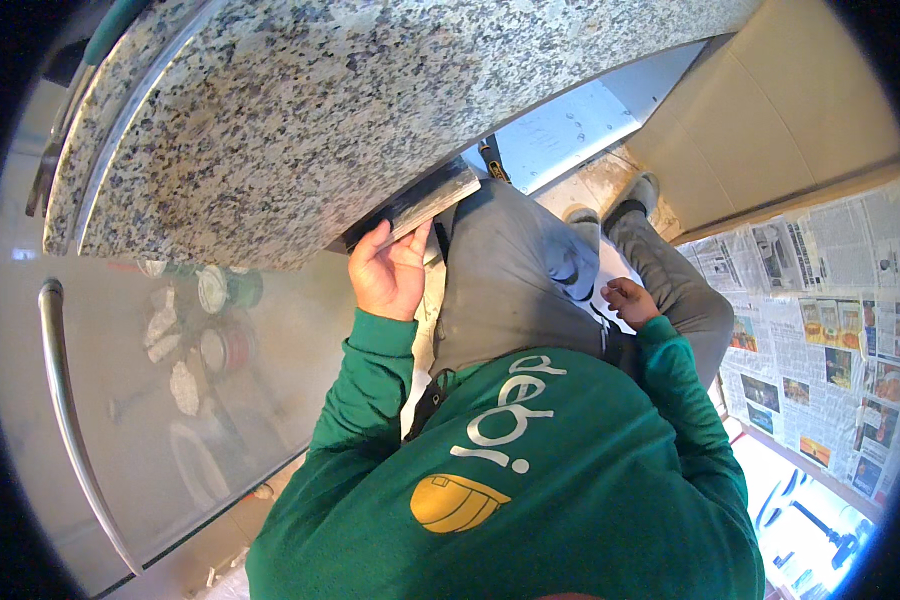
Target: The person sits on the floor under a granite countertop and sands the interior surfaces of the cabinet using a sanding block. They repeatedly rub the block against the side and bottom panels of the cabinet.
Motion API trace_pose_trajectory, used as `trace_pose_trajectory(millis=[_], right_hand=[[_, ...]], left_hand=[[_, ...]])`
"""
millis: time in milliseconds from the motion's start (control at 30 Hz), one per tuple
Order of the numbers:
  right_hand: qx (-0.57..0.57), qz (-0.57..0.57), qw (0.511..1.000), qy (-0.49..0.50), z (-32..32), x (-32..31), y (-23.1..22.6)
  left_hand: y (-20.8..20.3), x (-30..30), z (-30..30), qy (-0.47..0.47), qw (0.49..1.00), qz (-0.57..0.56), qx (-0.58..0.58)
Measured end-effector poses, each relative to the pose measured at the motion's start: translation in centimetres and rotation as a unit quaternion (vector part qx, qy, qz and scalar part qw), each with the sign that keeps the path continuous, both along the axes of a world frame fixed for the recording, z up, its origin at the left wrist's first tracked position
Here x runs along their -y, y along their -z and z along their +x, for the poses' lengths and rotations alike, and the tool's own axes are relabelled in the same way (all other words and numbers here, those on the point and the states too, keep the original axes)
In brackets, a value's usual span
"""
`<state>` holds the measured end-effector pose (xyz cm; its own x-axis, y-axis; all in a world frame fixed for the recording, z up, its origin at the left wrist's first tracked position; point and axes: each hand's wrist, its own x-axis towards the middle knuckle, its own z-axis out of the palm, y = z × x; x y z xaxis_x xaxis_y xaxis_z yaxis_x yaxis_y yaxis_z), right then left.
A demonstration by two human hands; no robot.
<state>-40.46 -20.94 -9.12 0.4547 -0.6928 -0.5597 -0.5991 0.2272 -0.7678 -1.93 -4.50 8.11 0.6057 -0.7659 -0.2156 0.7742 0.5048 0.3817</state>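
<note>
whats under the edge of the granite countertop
A flat metal blade pokes out from under the granite countertop, gripped by the left hand. How far the blade reaches underneath is hidden by the stone.

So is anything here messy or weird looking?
Yes. Newspaper sheets are spread over the floor on the right, which is odd for a floor. Dark smudges stain the speckled stone countertop near its edge. The left hand presses a flat metal blade under that edge.

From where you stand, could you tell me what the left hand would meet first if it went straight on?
The left hand already grips a flat scraper blade; beyond it comes the granite countertop's underside, though depth is unclear.
</note>
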Motion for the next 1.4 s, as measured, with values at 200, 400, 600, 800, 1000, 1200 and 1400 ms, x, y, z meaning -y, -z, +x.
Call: trace_pose_trajectory(millis=[200, 400, 600, 800, 1000, 1200, 1400], right_hand=[[-0.012, -0.008, 1.0, -0.014, 0.3, 0.0, -0.5], [-0.034, -0.009, 0.999, -0.035, 0.2, 0.1, -0.6], [-0.049, 0.019, 0.999, 0.004, 0.1, -0.1, -0.6], [-0.065, 0.01, 0.996, -0.055, 0.8, 0.3, -1.1], [-0.044, -0.004, 0.998, -0.053, 0.6, 0.3, -0.5], [0.086, 0.023, 0.994, 0.07, 1.1, 0.3, -4.1], [0.353, 0.187, 0.905, 0.146, 5.3, 0.6, -13.6]], left_hand=[[-0.5, -0.3, 0.2, 0.014, 0.999, -0.013, -0.028], [0.9, 5.0, 0.4, 0.06, 0.996, -0.055, -0.028], [1.2, 5.1, 0.1, 0.066, 0.994, -0.075, -0.036], [0.0, -0.7, -0.2, 0.023, 1.0, -0.009, 0.011], [-0.1, 4.7, -1.4, 0.108, 0.992, -0.056, -0.035], [1.0, 10.2, -5.6, 0.164, 0.986, -0.032, -0.017], [0.6, 7.1, -8.7, 0.189, 0.981, 0.027, 0.04]])
